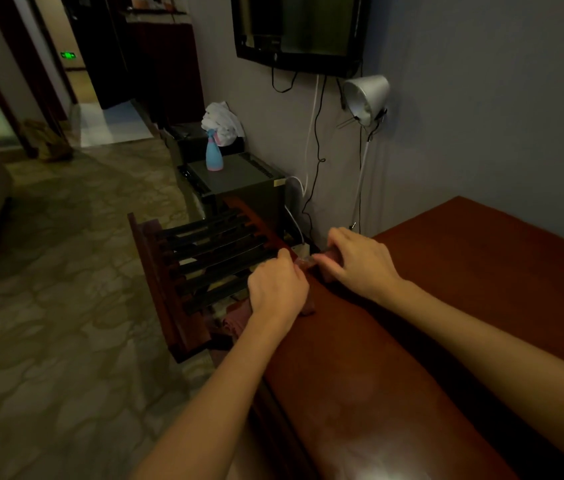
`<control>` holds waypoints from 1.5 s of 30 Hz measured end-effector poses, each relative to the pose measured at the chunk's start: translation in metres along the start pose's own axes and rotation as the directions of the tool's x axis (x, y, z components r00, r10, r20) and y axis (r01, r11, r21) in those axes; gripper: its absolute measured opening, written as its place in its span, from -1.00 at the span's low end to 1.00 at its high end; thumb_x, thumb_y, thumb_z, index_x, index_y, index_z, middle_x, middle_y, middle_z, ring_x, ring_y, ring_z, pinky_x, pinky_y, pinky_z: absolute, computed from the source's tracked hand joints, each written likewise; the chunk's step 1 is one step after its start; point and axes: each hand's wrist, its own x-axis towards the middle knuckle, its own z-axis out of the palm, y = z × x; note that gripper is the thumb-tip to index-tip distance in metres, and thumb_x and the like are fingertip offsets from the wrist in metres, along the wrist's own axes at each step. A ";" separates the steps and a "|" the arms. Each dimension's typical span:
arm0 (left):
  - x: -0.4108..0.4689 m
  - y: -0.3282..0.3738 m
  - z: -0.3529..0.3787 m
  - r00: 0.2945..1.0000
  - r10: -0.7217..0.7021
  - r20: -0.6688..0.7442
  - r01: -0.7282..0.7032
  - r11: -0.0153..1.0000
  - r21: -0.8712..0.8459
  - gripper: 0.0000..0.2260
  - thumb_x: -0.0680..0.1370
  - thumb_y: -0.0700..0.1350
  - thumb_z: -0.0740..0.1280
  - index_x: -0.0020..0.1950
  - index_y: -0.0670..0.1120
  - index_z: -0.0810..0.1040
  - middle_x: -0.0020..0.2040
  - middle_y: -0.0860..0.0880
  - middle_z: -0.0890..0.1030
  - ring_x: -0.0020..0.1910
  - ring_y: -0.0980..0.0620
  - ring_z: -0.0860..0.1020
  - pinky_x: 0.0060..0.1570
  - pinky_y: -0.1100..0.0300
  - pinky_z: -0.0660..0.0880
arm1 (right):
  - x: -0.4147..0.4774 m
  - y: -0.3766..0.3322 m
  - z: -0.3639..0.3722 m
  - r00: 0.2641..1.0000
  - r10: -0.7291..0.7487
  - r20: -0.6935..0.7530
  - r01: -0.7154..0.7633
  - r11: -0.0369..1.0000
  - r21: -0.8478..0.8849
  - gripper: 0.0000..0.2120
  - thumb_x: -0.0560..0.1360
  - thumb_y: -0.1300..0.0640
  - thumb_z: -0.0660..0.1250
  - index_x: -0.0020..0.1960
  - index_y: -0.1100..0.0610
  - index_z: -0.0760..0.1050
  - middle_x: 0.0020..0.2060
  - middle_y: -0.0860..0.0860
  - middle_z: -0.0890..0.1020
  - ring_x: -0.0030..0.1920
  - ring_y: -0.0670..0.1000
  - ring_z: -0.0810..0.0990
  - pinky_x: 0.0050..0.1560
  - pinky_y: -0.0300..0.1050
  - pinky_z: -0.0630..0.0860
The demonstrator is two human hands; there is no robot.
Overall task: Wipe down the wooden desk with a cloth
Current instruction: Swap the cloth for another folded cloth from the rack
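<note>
The reddish wooden desk (429, 306) fills the lower right of the head view, its top glossy. A dark reddish-brown cloth (239, 317) lies at the desk's far left corner and hangs over the edge. My left hand (279, 289) grips the cloth at that edge, fingers curled. My right hand (360, 261) is just beyond it on the desk top, pinching another part of the same cloth between thumb and fingers. Much of the cloth is hidden under both hands.
A slatted wooden luggage rack (204, 258) stands left of the desk. Behind it a small dark cabinet (239, 178) carries a blue spray bottle (214, 154). A silver lamp (365, 98) and cables hang by the wall under a mounted TV (301, 29). Patterned floor spreads left.
</note>
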 end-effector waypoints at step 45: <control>0.015 0.013 -0.010 0.964 -0.054 0.260 -0.015 0.966 0.258 -0.78 0.64 -0.07 0.13 0.20 -0.12 0.44 0.12 -0.12 0.57 0.09 -0.12 0.54 -0.14 0.09 0.36 | 0.018 0.004 -0.010 0.973 0.161 0.168 -0.146 0.984 -0.098 -0.79 0.49 0.00 0.31 -0.26 -0.03 0.32 -0.42 -0.15 0.38 -0.27 -0.06 0.51 -0.33 -0.23 0.32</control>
